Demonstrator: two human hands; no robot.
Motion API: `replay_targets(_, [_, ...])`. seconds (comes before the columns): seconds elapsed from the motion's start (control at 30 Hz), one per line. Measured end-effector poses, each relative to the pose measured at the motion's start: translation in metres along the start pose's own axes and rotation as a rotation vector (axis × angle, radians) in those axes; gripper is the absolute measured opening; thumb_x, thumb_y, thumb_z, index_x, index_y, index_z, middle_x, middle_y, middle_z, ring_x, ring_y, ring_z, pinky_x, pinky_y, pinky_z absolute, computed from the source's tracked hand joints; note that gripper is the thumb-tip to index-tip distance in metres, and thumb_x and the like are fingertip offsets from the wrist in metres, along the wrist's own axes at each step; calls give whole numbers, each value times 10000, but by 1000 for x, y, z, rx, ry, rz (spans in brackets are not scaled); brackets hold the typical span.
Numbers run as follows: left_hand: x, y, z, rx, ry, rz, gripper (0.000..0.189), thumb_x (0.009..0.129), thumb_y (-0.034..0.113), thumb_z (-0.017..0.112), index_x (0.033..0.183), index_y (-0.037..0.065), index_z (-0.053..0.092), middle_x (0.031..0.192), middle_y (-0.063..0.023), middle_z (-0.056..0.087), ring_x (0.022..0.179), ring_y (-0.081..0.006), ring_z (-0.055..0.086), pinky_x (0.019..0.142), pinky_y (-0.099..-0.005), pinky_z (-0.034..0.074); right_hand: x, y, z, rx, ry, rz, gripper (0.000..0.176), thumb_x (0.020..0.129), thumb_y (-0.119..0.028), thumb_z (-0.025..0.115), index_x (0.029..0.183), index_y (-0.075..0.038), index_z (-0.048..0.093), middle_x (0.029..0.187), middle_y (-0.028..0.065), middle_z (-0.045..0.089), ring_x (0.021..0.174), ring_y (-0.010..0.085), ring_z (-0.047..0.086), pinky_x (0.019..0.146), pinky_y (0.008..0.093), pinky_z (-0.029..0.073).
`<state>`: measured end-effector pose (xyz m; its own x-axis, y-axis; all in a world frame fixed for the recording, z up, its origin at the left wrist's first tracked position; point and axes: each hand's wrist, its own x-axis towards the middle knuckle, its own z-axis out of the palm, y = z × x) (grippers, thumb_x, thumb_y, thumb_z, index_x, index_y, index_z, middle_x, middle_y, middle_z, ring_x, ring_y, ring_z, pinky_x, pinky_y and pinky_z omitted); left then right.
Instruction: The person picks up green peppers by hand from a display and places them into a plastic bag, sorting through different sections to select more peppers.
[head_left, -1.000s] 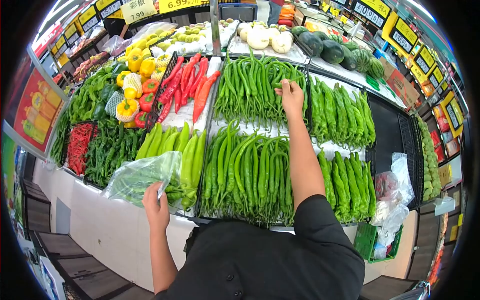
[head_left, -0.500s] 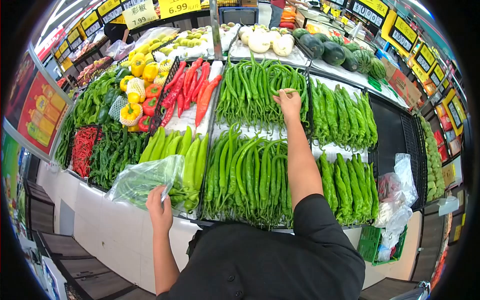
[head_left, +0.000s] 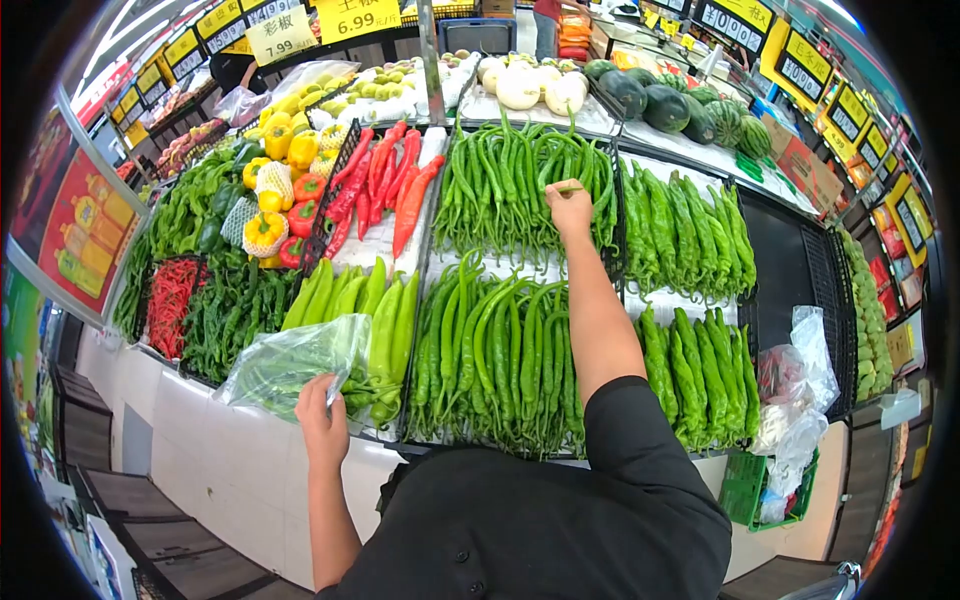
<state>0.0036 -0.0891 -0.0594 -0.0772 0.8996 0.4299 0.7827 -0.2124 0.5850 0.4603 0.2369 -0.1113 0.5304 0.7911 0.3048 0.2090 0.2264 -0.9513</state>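
My left hand is closed on the edge of a clear plastic bag, in front of the pale green long peppers. Green shows through the thin film. Over the upper tray of long green chili peppers, my right hand pinches a green chili pepper between thumb and fingers; most of it is hidden by the hand. Below my right forearm lies a second row of long green chili peppers, stems toward the back.
Red long peppers, yellow bell peppers and small red chilies lie left. Wrinkled green peppers fill the right trays. Watermelons and white melons sit behind a metal post. A green crate stands low right.
My right hand has drawn slightly left and down with the chili pepper, less of which now shows. My left hand stays on the bag, nearly still.
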Motion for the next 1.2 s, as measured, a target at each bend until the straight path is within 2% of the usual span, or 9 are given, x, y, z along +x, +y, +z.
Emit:
replay_targets(0.13, [-1, -2, -1, -32, -11, 3, 245, 844, 3, 569, 1082, 17, 629, 1133, -181, 626, 1078, -372, 570, 962, -430, 417, -25, -45, -8, -448, -48, -100, 118, 817, -157, 783, 874, -68, 731, 801, 111, 703, 715, 252, 678, 678, 384, 531])
replay_targets(0.27, [-3, -1, 0, -2, -11, -8, 252, 853, 16, 569, 1097, 25, 629, 1155, -174, 624, 1104, -365, 564, 980, -424, 404, -34, -40, -21, -746, -53, -364, 186, 829, -257, 758, 966, -132, 762, 986, 67, 709, 1044, 287, 607, 911, 441, 446])
replay_targets(0.37, [-2, -5, 1, 17, -6, 1, 252, 862, 34, 573, 1108, 28, 629, 1169, -171, 623, 1117, -360, 563, 988, -421, 397, -47, -53, -37, -873, -200, -294, 276, 850, -332, 722, 1060, -155, 747, 1162, 42, 666, 1222, 277, 483, 1015, 488, 335])
replay_targets(0.6, [2, -10, -2, -63, -7, -20, 237, 872, 47, 575, 1099, 13, 634, 1135, -174, 638, 1097, -360, 575, 962, -417, 426, -48, -62, -50, -1194, -345, -416, 589, 828, -460, 678, 1325, -152, 604, 1432, 98, 481, 1349, 322, 360, 1060, 560, 273])
replay_targets(0.7, [0, -13, -4, -180, 16, -109, 219, 891, 45, 561, 1092, -8, 630, 1107, -167, 637, 1074, -330, 585, 949, -378, 437, -57, -87, -42, -1092, -274, -462, 635, 834, -369, 698, 1402, -143, 524, 1461, 119, 442, 1363, 345, 336, 1071, 573, 267])
replay_targets(0.8, [-4, -25, 0, -357, 76, -271, 204, 916, 59, 553, 1089, -17, 629, 1071, -125, 635, 1041, -259, 589, 935, -337, 433, -95, -137, -18, -813, -339, -571, 477, 867, -297, 678, 1287, -84, 607, 1300, 132, 595, 1259, 327, 494, 1052, 516, 364])
replay_targets(0.9, [0, -13, -3, -547, 121, -377, 198, 952, 60, 521, 1109, -7, 622, 1046, -55, 624, 988, -149, 561, 909, -278, 425, -150, -174, 8, -324, -913, -525, 341, 904, -248, 648, 1183, -52, 651, 1131, 166, 661, 1070, 348, 623, 980, 425, 471])
replay_targets(1.0, [2, -9, -3, -602, 139, -377, 192, 963, 56, 513, 1116, 3, 617, 1049, -39, 622, 976, -117, 547, 898, -257, 423, -204, -186, 36, -250, -1451, -594, 321, 921, -239, 638, 1166, -32, 629, 1106, 176, 654, 997, 349, 645, 898, 440, 508])
replay_targets(1.2, [0, -7, -3, -466, 133, -318, 186, 957, 58, 524, 1107, 1, 618, 1069, -58, 627, 1008, -148, 555, 923, -278, 424, -291, -184, 93, -472, -1374, -539, 332, 921, -307, 573, 1081, -22, 629, 973, 205, 682, 925, 405, 658, 804, 511, 527])
